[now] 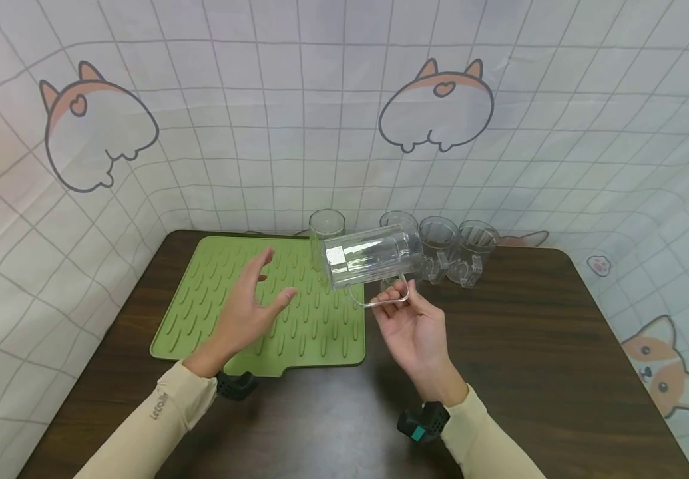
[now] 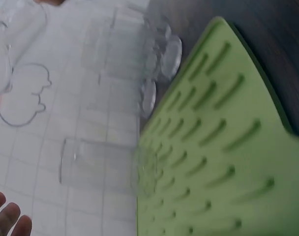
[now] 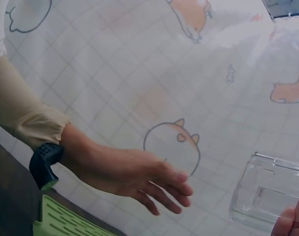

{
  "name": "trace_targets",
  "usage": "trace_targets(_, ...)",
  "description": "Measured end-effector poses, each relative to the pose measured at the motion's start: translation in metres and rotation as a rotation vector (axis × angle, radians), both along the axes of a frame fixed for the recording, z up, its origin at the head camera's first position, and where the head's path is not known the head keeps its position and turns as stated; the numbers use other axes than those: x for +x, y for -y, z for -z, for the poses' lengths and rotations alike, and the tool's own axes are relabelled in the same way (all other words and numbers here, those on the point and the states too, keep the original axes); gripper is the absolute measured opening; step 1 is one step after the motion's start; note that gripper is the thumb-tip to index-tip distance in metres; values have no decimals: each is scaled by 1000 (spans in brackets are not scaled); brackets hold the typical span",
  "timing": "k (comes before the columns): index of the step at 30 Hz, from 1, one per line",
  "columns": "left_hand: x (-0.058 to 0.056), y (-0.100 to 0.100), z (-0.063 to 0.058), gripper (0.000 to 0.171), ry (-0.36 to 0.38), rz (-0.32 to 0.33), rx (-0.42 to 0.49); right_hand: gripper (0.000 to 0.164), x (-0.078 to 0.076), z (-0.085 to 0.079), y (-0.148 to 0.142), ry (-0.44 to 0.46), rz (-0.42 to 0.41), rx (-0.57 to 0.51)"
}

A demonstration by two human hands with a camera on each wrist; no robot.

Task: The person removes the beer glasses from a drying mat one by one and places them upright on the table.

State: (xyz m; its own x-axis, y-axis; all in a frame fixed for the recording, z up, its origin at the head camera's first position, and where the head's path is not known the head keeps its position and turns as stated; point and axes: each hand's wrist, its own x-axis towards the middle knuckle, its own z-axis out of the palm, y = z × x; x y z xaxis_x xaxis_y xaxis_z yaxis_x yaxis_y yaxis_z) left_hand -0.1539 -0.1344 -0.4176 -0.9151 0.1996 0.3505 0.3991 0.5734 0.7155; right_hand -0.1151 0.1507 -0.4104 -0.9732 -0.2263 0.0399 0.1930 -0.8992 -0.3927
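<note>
My right hand (image 1: 413,326) grips the handle of a clear mug (image 1: 368,256), which lies sideways in the air above the mat's right part. At the left my left hand (image 1: 245,309) hovers over the green ridged mat (image 1: 212,319), fingers spread and holding nothing, apart from the mug. Another clear glass vessel (image 1: 326,223) stands at the mat's back edge, partly hidden by the held mug. In the right wrist view the mug (image 3: 267,187) shows at the right edge with a few right-hand fingertips (image 3: 286,221); the left hand (image 3: 134,172) reaches toward it.
Behind the held mug, right of the mat, stand several clear handled mugs, among them one mug (image 1: 438,233) beside another mug (image 1: 477,236). All rest on a dark wooden table (image 1: 530,346). A white gridded cloth (image 1: 344,133) with dog drawings hangs close behind.
</note>
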Motion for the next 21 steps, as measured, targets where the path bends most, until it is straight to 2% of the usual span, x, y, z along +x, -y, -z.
trace_targets(5, -1, 18, -1, 88, 20, -53, -140, 34, -2, -9, -9, -11, 35, -22)
trace_targets(12, 0, 43, 1, 97, 15, -51, -286, 36, -3, -17, -26, -53, 64, -13)
trace_targets(16, 1, 59, 8, 99, 11, -57, -352, 38, -5, -20, -36, -88, 86, 8)
trace_targets(21, 4, 78, 23, 102, -27, -55, -405, 38, -6, -22, -48, -115, 131, 64)
